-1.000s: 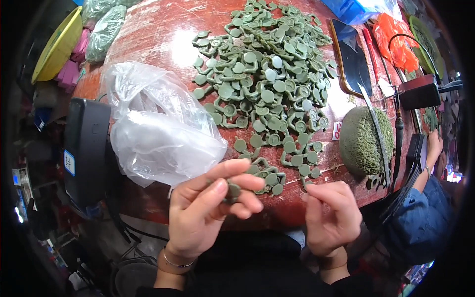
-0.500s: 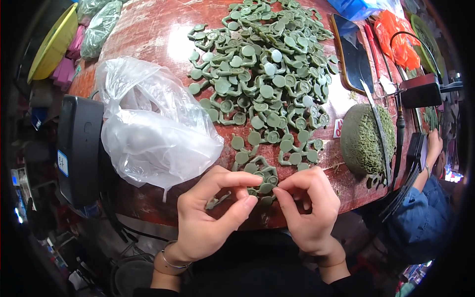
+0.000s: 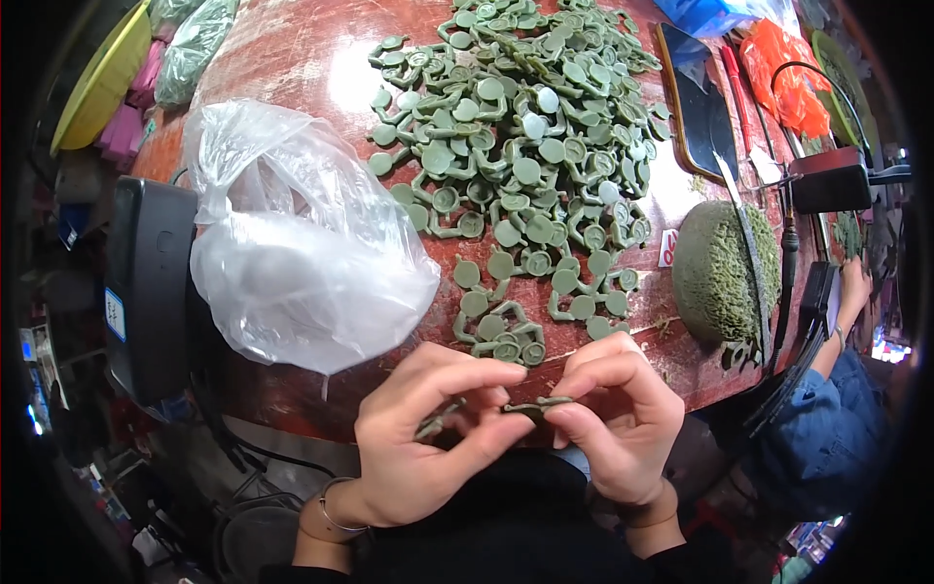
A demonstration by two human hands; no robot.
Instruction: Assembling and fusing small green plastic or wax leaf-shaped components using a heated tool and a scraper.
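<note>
A thin green piece with round disc ends (image 3: 535,405) is seen edge-on just off the table's near edge. One end of it lies between the thumb and fingers of my left hand (image 3: 413,438), and my right hand (image 3: 623,423) pinches the other. A second green piece (image 3: 440,419) shows inside the curled fingers of my left hand. Just beyond my fingertips, several like pieces (image 3: 494,336) lie in a small group. Farther back rises a large heap of the same green disc-ended pieces (image 3: 530,127), partly overlapping.
A clear plastic bag (image 3: 311,282) sits left on the red table (image 3: 282,58), beside a black box-like device (image 3: 151,282). Rightward are a rough green block (image 3: 715,273) with a metal blade on it, a phone (image 3: 696,107) and an orange bag (image 3: 786,78). Another person's hand (image 3: 854,287) shows far right.
Both hands have come slightly nearer to me. The pinched piece has moved away from the small group and now appears edge-on between my fingers.
</note>
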